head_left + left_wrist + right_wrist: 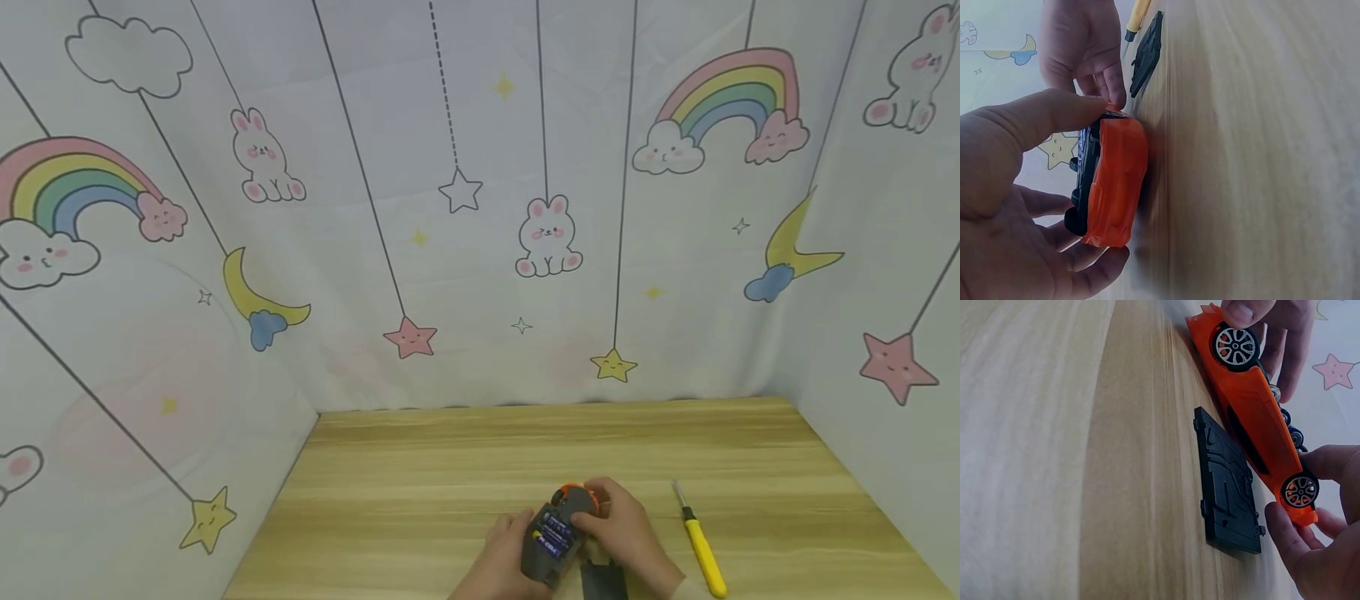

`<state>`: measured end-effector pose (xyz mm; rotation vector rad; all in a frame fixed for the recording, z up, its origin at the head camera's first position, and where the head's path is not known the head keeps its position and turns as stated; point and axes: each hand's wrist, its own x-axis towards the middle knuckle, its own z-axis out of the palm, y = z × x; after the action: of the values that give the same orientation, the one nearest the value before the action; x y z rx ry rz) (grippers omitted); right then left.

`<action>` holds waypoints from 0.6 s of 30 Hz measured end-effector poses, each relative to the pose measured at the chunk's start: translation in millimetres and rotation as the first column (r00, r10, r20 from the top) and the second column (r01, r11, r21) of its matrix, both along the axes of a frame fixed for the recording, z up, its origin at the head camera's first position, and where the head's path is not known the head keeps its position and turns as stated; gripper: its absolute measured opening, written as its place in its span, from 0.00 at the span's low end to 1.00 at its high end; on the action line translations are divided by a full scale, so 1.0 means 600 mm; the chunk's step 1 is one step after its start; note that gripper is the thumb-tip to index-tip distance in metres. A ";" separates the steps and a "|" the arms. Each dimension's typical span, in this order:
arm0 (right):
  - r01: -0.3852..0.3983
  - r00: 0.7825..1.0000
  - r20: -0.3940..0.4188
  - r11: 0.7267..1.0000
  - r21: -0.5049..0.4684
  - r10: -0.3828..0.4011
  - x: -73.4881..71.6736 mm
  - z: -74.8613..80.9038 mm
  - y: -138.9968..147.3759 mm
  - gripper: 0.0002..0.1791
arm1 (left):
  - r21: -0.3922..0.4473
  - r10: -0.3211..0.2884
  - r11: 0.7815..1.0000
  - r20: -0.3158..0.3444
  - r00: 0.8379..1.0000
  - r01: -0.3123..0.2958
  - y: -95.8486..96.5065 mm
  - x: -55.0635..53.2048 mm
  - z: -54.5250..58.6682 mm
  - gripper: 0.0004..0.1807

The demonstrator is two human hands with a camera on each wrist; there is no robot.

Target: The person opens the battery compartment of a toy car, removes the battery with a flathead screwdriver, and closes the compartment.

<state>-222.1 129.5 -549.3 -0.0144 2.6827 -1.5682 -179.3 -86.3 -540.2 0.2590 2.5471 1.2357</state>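
Note:
An orange toy car [550, 550] is held underside up between both hands, close over the wooden table. Blue batteries lie in its dark underside. My left hand [498, 560] grips one end, with the thumb along the edge in the left wrist view. At the other end my right hand [624, 527] pinches the body beside a wheel [1300, 490], its thumb on the black base. A black battery cover [1229, 487] lies flat on the table right beside the car, inner side up.
To the right of the hands lies a screwdriver [701, 550] with a yellow handle, its tip pointing away. Around the wood-grain table [420, 467] hang white cloth walls [480, 275] printed with rabbits, stars and rainbows.

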 end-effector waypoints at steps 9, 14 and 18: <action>0.054 0.998 -0.012 0.998 0.031 -0.053 0.008 0.000 0.000 0.32 | -0.024 0.007 1.000 -0.056 0.998 -0.008 -0.002 0.004 0.003 0.52; 0.064 0.998 -0.002 0.995 0.076 -0.064 0.008 0.002 0.000 0.32 | -0.043 0.004 0.999 -0.154 0.988 -0.010 -0.001 0.005 -0.002 0.49; 0.057 0.998 0.005 0.993 0.099 -0.058 0.007 0.004 0.002 0.33 | -0.067 0.035 0.997 -0.199 0.979 -0.049 0.006 0.006 -0.008 0.48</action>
<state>-217.9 130.8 -547.0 0.0725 2.7753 -1.4445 -176.0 -82.6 -544.9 0.3293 2.7730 1.1845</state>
